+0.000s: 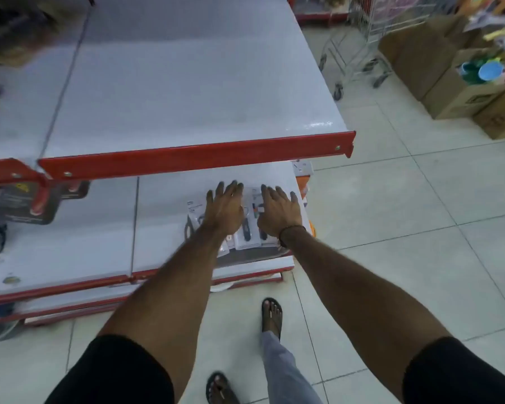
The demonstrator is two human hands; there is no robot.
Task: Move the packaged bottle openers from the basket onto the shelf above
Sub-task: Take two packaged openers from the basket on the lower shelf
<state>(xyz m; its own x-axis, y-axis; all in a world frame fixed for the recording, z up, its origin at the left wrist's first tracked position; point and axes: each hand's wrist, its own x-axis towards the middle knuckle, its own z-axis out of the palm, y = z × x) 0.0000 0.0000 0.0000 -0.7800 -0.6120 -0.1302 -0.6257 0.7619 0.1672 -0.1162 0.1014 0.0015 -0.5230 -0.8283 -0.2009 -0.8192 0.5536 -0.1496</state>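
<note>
Openers (247, 228) lie in a row on the lower shelf (99, 243), directly under our palms | long axes run away from us | left hand (225, 211), right hand (279, 215) flat, fingers spread, gripping nothing | both equally near.

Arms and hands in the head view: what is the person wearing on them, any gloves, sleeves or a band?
Both hands are bare, no gloves: the left hand and the right hand. Black short sleeves end above the elbows, leaving the forearms uncovered. A thin dark band circles the right wrist. The picture is too blurred to show rings or markings.
</note>
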